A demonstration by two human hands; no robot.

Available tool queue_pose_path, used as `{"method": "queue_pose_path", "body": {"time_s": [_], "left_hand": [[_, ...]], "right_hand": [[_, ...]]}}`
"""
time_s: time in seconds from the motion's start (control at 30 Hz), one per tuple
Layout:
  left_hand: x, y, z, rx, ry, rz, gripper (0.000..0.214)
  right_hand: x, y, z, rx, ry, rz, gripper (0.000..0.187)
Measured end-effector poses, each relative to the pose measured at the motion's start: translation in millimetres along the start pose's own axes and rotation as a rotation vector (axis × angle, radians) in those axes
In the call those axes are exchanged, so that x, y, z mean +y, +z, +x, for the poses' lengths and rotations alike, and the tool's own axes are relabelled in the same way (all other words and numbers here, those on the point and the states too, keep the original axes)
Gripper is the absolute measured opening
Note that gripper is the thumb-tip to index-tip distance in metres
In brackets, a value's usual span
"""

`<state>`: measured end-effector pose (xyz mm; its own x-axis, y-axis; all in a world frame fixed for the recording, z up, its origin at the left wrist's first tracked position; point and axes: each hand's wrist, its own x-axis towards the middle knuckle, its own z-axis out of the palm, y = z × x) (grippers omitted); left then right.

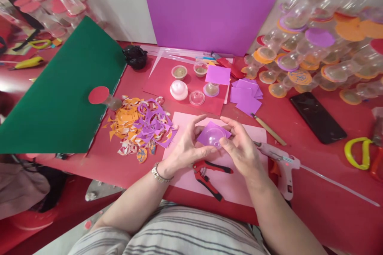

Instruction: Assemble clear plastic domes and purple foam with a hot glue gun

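Between both hands is a purple paper square (204, 137) with a clear plastic dome (214, 135) on it. My left hand (190, 143) grips its left side, thumb at the front edge. On the right, my right hand (241, 149) holds the other side, with the thumb against the dome. Just below them, red-and-black hand pruners (210, 187) lie on a pink sheet (239, 193). A white hot glue gun (285, 167) with a clear glue stick rests beside my right hand. Farther up are loose purple squares (247, 95) and a wooden-handled tool (271, 130).
Orange and purple paper scraps (143, 123) are heaped at left, near a green board (68, 95). Small cups (179, 72) and a white round container (178, 90) stand ahead. Hourglass-like plastic pieces (299, 55) are stacked at right, behind a black phone (317, 116) and yellow-handled scissors (357, 153).
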<state>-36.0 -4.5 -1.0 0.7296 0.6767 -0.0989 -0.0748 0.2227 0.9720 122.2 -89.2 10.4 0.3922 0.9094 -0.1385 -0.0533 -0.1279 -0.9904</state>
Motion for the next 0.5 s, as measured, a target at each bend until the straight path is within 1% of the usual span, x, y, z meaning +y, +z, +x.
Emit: {"method": "queue_pose_path", "body": {"time_s": [0.2, 0.27, 0.4, 0.5], "left_hand": [[4.4, 0.7, -0.7, 0.011, 0.001, -0.007, 0.081], [4.0, 0.1, -0.5, 0.004, -0.009, -0.018, 0.081], [4.1, -1.2, 0.2, 0.006, 0.008, -0.020, 0.081], [5.7, -1.9, 0.6, 0.027, 0.023, 0.029, 0.082]], "right_hand": [[2.0, 3.7, -0.8, -0.001, 0.013, 0.052, 0.060], [3.6, 3.5, -0.9, -0.009, 0.016, 0.058, 0.061], [6.8, 1.5, 1.0, -0.014, -0.007, 0.027, 0.072], [7.2, 0.8, 2.2, -0.030, -0.041, 0.017, 0.079]]}}
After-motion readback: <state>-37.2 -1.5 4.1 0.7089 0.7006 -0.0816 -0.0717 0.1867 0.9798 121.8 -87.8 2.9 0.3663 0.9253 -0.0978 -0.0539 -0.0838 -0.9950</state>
